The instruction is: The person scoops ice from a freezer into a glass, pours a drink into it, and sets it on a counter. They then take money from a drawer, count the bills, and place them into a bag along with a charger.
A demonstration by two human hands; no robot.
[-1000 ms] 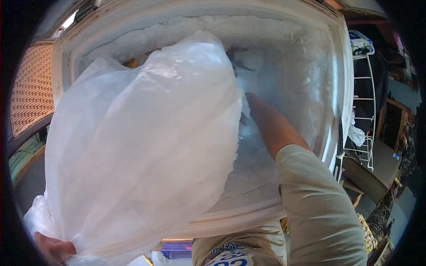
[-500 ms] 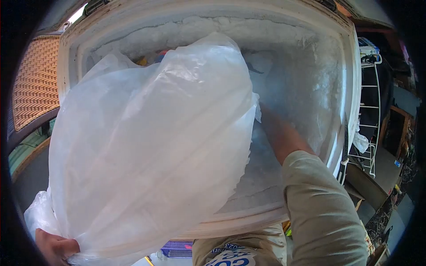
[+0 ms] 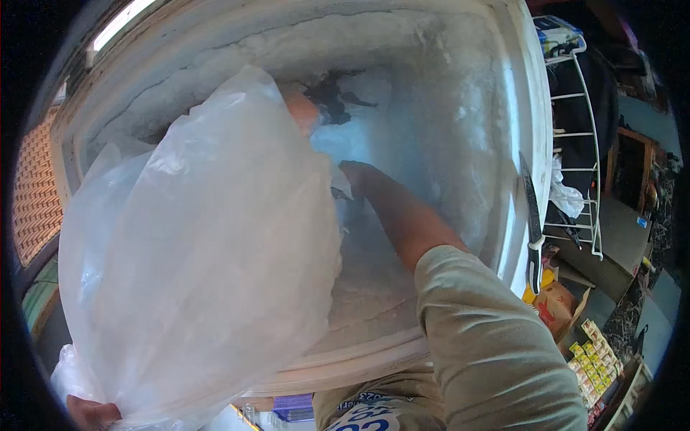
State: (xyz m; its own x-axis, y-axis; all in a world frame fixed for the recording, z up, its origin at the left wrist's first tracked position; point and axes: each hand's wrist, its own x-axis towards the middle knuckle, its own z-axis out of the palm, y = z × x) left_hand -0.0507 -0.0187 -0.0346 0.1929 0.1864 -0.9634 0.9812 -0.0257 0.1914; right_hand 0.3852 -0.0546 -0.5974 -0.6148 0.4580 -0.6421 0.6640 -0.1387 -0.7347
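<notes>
A large translucent white plastic bag [image 3: 215,237] spreads over the left half of a chest freezer [image 3: 381,345] with thick frost inside. At the lower left, my left hand [image 3: 93,413] is closed around the bag's gathered end. My right arm reaches down into the freezer, and my right hand [image 3: 353,174] is at the bag's ragged right edge, its fingers hidden behind the plastic. A pinkish-orange thing [image 3: 300,111] shows just beyond the bag, beside a dark patch on the frosted inside.
A knife [image 3: 532,223] with a black-and-white handle lies along the freezer's right rim. Past it stands a white wire rack [image 3: 593,136] with a plastic bag [image 3: 566,190] on it. Below are a brown carton [image 3: 560,305] and strips of yellow sachets [image 3: 596,363]. A woven panel [image 3: 36,194] stands at the left.
The view has shifted to the right. My right hand has moved left inside the freezer, and the bag's upper part has drawn left, uncovering the pinkish-orange thing. My left hand keeps its hold.
</notes>
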